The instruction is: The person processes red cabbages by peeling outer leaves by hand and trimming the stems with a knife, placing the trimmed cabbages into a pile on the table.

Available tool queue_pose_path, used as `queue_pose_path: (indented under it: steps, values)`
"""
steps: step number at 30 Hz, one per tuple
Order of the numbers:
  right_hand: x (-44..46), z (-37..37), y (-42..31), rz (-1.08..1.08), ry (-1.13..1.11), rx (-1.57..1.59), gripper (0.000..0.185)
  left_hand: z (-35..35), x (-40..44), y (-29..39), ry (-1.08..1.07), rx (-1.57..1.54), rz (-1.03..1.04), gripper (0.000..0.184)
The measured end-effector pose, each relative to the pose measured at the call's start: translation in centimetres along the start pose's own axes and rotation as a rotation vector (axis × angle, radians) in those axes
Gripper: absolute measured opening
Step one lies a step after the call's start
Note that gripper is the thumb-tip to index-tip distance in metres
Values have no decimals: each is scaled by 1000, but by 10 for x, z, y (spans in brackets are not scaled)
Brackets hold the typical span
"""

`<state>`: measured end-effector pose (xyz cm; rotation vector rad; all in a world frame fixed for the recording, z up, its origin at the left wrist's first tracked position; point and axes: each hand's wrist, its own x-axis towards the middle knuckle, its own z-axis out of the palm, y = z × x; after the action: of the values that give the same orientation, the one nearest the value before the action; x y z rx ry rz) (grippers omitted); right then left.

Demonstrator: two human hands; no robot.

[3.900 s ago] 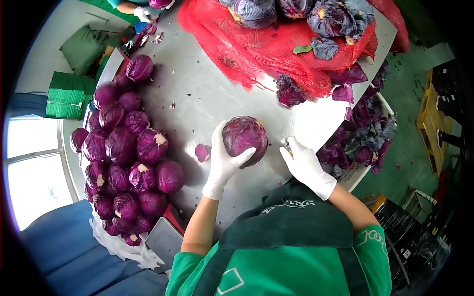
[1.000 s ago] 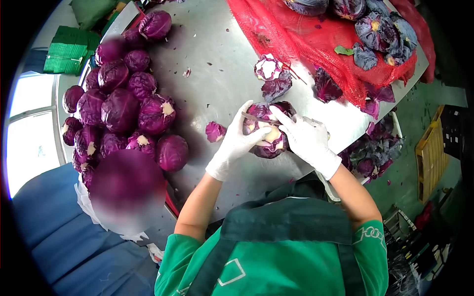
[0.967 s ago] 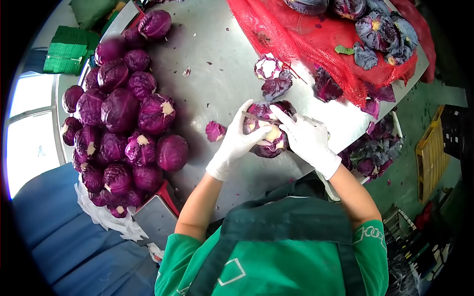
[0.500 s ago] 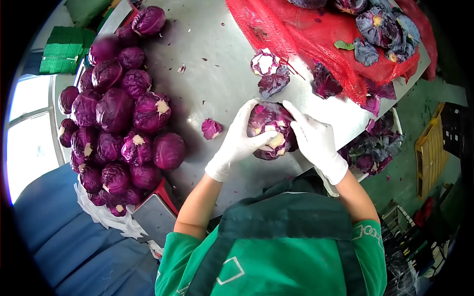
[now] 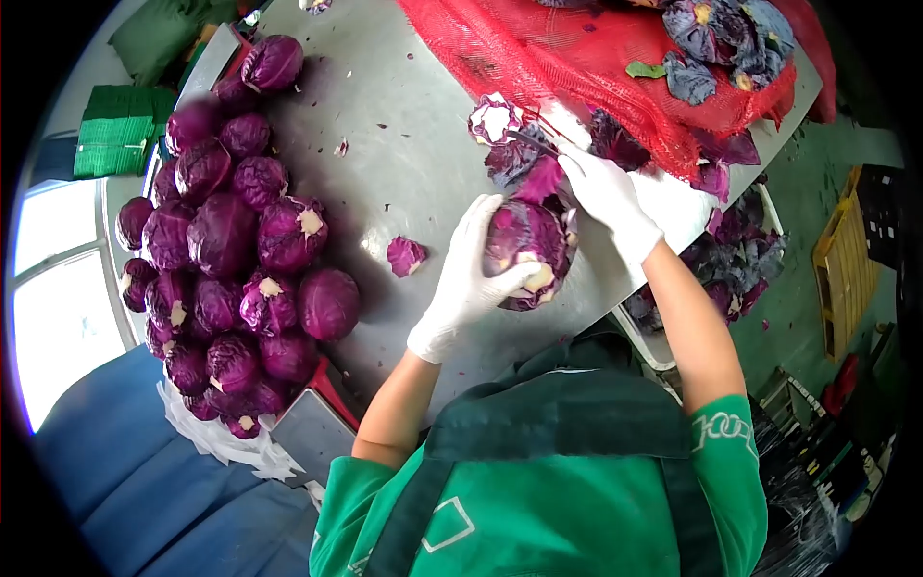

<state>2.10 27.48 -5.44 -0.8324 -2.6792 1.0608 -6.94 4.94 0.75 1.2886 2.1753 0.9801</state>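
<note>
My left hand (image 5: 466, 279), in a white glove, grips the left side of a red cabbage (image 5: 524, 240), its thumb near the pale cut stem at the bottom. My right hand (image 5: 606, 192), gloved too, is at the cabbage's upper right with its fingers closed. From its fingertips a thin dark strip (image 5: 532, 142) points left; it looks like a small knife. A bright purple leaf (image 5: 541, 180) stands up between the cabbage and the right fingers. Just beyond lie a cut cabbage base (image 5: 495, 120) with a white middle and a dark loose leaf (image 5: 510, 163).
A pile of red cabbages (image 5: 226, 236) covers the left of the metal table (image 5: 385, 163). A red mesh sack (image 5: 538, 58) with cabbages lies at the back right. Below the right edge stands a bin (image 5: 663, 356) of leaves. A leaf scrap (image 5: 406, 256) lies left of my left hand.
My right hand has moved up and away from the cabbage's right side. A purple leaf and the thin dark strip now show by its fingers. The left hand keeps its hold; the view shifted slightly.
</note>
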Motion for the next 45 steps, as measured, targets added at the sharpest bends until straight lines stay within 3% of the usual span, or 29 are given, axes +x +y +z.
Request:
queue_pose_path:
  steps: [2, 4, 5, 8, 10, 12, 13, 14, 16, 19, 20, 22, 24, 26, 28, 30, 31, 33, 34, 36, 37, 38, 40, 42, 45]
  values:
    - [17, 7, 9, 178, -142, 180, 38, -3, -8, -3, 29, -567, -337, 79]
    - [9, 10, -15, -46, 92, 62, 40, -4, -19, 1, 101, -577, -337, 82]
    - [-2, -3, -32, 73, 38, 61, 42, -2, -27, -7, 123, -483, -305, 82]
    - [-52, -13, -62, -69, 360, 107, 40, 2, -32, -10, 207, -381, -258, 81]
    - [-97, -19, -75, 50, 172, 144, 38, 3, -29, -4, 256, -380, -217, 81]
    - [-130, -2, -67, -72, 260, 69, 40, 3, -24, 3, 305, -622, -319, 84]
    - [-141, 3, -67, -59, 229, 102, 44, 1, -27, -9, 230, -464, -280, 75]
    - [-150, 6, -71, 95, 91, 158, 47, 5, -32, -12, 225, -466, -284, 75]
    - [-148, 7, -83, 70, 73, 90, 49, 3, -33, -2, 256, -269, -274, 75]
    - [-138, 14, -85, 113, -23, 22, 48, 13, -33, -2, 304, -251, -274, 77]
    - [-134, 19, -81, 115, -21, 24, 48, 16, -33, -2, 329, -229, -278, 76]
    - [-126, 27, -75, -49, 222, 30, 46, 18, -31, 7, 343, -233, -308, 75]
    - [-120, 25, -76, 2, 198, 46, 41, 24, -32, 10, 416, -172, -331, 75]
    - [-109, 22, -78, 72, 267, 137, 34, 25, -35, 10, 430, -190, -347, 74]
    - [-86, 21, -25, 398, 113, 12, 35, 22, -37, 12, 399, -134, -294, 71]
    - [-68, 25, 9, 250, 44, 29, 42, 21, -37, 9, 380, -133, -263, 70]
    - [-56, 16, 8, 296, -22, 161, 43, 20, -35, 6, 393, -198, -297, 71]
    - [-56, -1, -22, 212, 103, 156, 41, 20, -39, -4, 385, -245, -313, 74]
    - [-57, -10, -43, 52, 198, 222, 41, 19, -31, -6, 409, -247, -301, 74]
    - [-67, -18, -75, -219, 102, -23, 45, 16, -36, -6, 334, -235, -281, 76]
    - [-69, -32, -96, -100, -190, -74, 54, 18, -35, -8, 353, -319, -283, 82]
    - [-68, -32, -101, -177, -190, -149, 60, 16, -31, -9, 354, -323, -276, 82]
    - [-53, -28, -88, -157, -263, 12, 61, 8, -31, -12, 252, -335, -223, 82]
    - [-38, -31, -75, -307, -284, 123, 51, 2, -30, -20, 213, -382, -198, 83]
    - [-32, -33, -72, -384, -346, -7, 38, -11, -24, -20, 50, -497, -215, 84]
